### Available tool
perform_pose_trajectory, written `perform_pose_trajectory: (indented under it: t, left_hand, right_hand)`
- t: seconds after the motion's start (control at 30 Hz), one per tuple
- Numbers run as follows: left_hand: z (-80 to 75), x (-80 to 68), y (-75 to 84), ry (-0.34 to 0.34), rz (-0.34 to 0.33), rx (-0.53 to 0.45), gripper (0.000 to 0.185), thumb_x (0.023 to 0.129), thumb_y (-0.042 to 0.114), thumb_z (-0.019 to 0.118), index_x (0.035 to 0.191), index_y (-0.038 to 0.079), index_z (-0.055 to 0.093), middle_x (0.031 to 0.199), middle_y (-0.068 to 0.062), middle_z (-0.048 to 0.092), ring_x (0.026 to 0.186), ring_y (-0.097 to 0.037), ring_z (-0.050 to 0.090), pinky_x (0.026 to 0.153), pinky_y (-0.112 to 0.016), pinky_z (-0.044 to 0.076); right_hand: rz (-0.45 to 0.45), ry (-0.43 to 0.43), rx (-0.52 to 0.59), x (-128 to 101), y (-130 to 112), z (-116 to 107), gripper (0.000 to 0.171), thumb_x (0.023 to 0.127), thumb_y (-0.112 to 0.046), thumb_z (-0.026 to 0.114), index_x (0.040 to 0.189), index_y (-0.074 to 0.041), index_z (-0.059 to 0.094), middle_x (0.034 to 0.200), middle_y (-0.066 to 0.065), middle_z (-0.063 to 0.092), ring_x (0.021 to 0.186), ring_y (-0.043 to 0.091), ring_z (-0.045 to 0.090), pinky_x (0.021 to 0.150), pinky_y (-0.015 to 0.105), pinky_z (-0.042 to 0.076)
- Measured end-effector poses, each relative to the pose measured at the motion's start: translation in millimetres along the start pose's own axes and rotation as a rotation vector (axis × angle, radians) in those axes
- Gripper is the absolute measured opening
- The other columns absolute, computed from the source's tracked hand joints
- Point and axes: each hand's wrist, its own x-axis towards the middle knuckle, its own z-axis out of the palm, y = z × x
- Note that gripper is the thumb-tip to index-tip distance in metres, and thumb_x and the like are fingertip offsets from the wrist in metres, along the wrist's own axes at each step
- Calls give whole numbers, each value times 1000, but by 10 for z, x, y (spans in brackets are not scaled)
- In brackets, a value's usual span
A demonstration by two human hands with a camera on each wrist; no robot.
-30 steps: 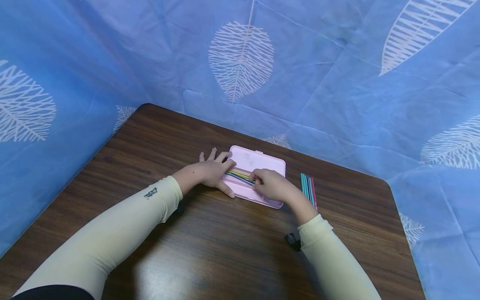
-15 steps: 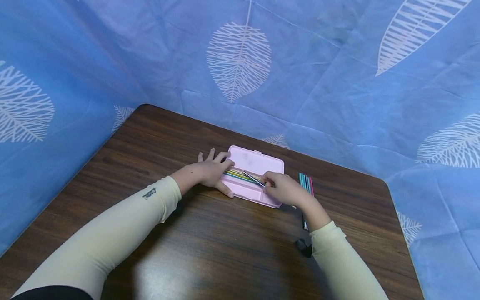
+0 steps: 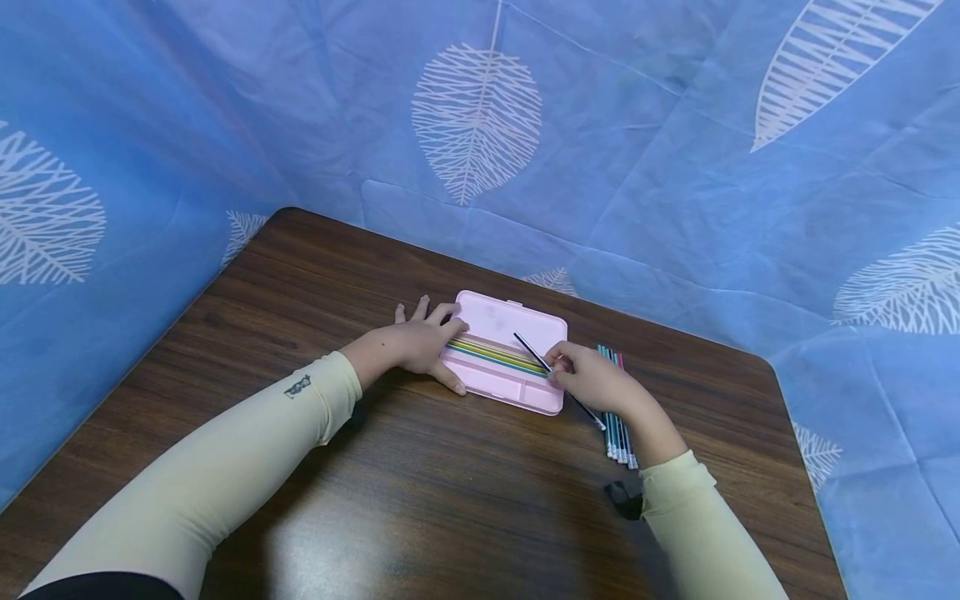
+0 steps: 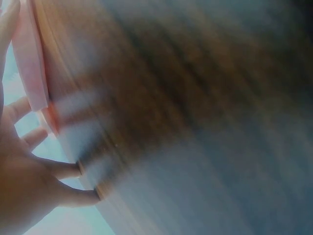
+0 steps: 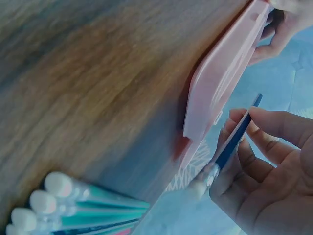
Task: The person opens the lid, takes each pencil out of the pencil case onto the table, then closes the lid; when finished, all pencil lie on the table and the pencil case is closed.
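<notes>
Head view shows the right hand [image 3: 600, 385] pinching a dark pencil [image 3: 534, 353] between thumb and fingers, tilted over the right end of the pink pencil case [image 3: 510, 321], its tip pointing toward the far edge of the table [image 3: 420, 500]. The left hand [image 3: 416, 346] grips the case's left end, thumb on the near rim, fingers over the coloured pencils [image 3: 495, 357] inside. Just right of the case lies a bundle of teal pencils [image 3: 617, 408].
</notes>
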Motion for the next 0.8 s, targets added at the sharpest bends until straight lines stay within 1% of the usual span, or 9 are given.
perform_pose_trajectory:
  t: [0.07, 0.1, 0.3, 0.4, 0.53, 0.63, 0.8]
  left_hand:
    - [5, 11, -11, 3, 3, 0, 122, 74, 88, 74, 169, 29, 29, 183, -9, -3, 165, -56, -7, 124, -85, 3]
    - [-19, -19, 11, -6, 0, 1, 121, 74, 87, 75, 169, 28, 28, 183, -8, -3, 166, -55, -8, 125, -84, 2]
    - [40, 71, -39, -2, -2, -15, 128, 69, 92, 74, 170, 29, 27, 183, -7, -5, 165, -55, -12, 124, -85, 1]
    - [51, 83, -51, 1, 1, -19, 127, 69, 92, 74, 169, 29, 27, 183, -8, -4, 165, -56, -11, 123, -86, 1]
    - [37, 68, -47, 1, 10, -16, 127, 69, 93, 73, 169, 29, 28, 183, -9, -3, 165, -57, -9, 122, -87, 2]
    - [52, 87, -56, -1, 5, -16, 129, 67, 94, 73, 169, 30, 27, 183, -8, -4, 165, -56, -10, 123, -86, 1]
    - [77, 123, -71, 2, -1, -26, 129, 67, 92, 75, 170, 30, 28, 183, -7, -6, 164, -56, -13, 124, -85, 0]
  right_hand:
    - [5, 5, 11, -17, 31, -18, 22, 107, -12, 59, 125, -2, 65, 90, 7, 57, 71, 18, 48, 66, 32, 42]
    - [8, 7, 17, -26, 46, -27, 21, 107, -11, 58, 125, -1, 64, 91, 7, 57, 70, 18, 48, 66, 32, 42]
    - [53, 16, 48, -89, 117, -92, 25, 108, -13, 57, 128, 1, 62, 92, 8, 59, 67, 17, 49, 61, 30, 43]
    - [82, 18, 62, -127, 158, -120, 27, 108, -15, 59, 129, 0, 62, 93, 9, 61, 65, 17, 53, 60, 30, 45]
    - [118, 18, 107, -175, 231, -147, 28, 108, -17, 60, 130, 1, 62, 99, 11, 65, 68, 17, 59, 62, 31, 54]
    - [136, 21, 146, -208, 305, -157, 30, 108, -17, 60, 130, 3, 61, 103, 13, 66, 70, 17, 64, 66, 34, 60]
    - [162, 33, 194, -274, 436, -170, 31, 108, -15, 59, 131, 5, 59, 104, 15, 65, 73, 18, 65, 69, 38, 64]
